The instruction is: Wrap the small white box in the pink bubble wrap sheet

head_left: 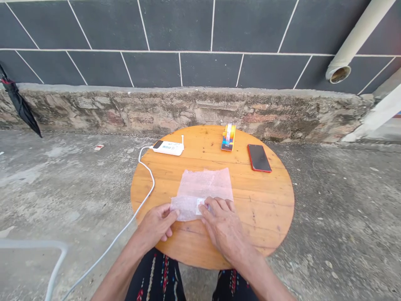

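Note:
A sheet of pinkish, see-through bubble wrap [205, 183] lies on the round wooden table, its near edge folded over into a double layer. Between thumb and fingers, my left hand [158, 221] pinches the left end of this fold. My right hand [224, 221] grips the right part of the fold, palm down with fingers curled over it. A small white piece with faint print [199, 205] shows at my right thumb, partly covered; whether it lies under the wrap or on it I cannot tell.
On the table [266, 209] stand a white power bank-like device [169, 147] with a white cable [125, 228], a yellow-and-blue tape dispenser [228, 138] and a red-edged phone [259, 158]. A folded black umbrella [21, 104] leans at the wall. A pipe [357, 42] juts out at upper right.

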The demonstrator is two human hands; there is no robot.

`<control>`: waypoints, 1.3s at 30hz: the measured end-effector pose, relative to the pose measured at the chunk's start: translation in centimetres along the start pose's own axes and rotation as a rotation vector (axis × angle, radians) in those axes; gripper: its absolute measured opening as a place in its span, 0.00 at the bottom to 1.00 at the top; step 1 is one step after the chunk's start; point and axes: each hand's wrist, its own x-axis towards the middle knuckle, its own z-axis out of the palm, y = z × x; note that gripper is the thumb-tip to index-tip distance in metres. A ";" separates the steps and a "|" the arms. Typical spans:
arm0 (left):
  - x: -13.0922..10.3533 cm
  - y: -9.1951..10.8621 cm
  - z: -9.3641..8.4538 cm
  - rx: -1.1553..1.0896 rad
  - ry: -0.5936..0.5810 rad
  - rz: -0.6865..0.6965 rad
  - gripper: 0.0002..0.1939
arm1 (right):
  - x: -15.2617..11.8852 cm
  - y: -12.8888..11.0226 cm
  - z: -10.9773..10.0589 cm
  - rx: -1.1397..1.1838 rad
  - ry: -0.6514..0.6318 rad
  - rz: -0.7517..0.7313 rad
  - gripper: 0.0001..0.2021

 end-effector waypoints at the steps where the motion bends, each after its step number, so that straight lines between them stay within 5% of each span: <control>1: -0.2 0.0 -0.1 -0.018 -0.029 -0.013 0.20 | 0.0 0.0 0.0 0.004 -0.005 0.001 0.15; 5: -0.6 -0.2 -0.2 -0.164 -0.099 -0.088 0.24 | 0.0 0.0 0.2 0.029 -0.014 0.010 0.15; 19: 1.7 -0.2 2.3 -0.320 0.168 -0.030 0.20 | 0.2 -0.1 0.3 0.011 0.008 0.000 0.14; 27: 2.5 -0.2 2.4 -0.319 0.209 0.036 0.14 | 0.4 -0.7 0.2 -0.006 -0.023 0.013 0.13; 31: 2.4 0.5 2.5 -0.319 0.226 0.038 0.26 | 0.3 -0.7 0.4 -0.002 -0.043 0.024 0.13; 34: 1.9 1.1 2.4 -0.311 0.210 -0.019 0.33 | 0.3 -0.6 0.5 0.009 -0.037 0.026 0.13; 39: 1.6 1.6 2.4 -0.296 0.111 -0.024 0.22 | 0.4 -0.5 0.7 0.022 -0.028 0.027 0.13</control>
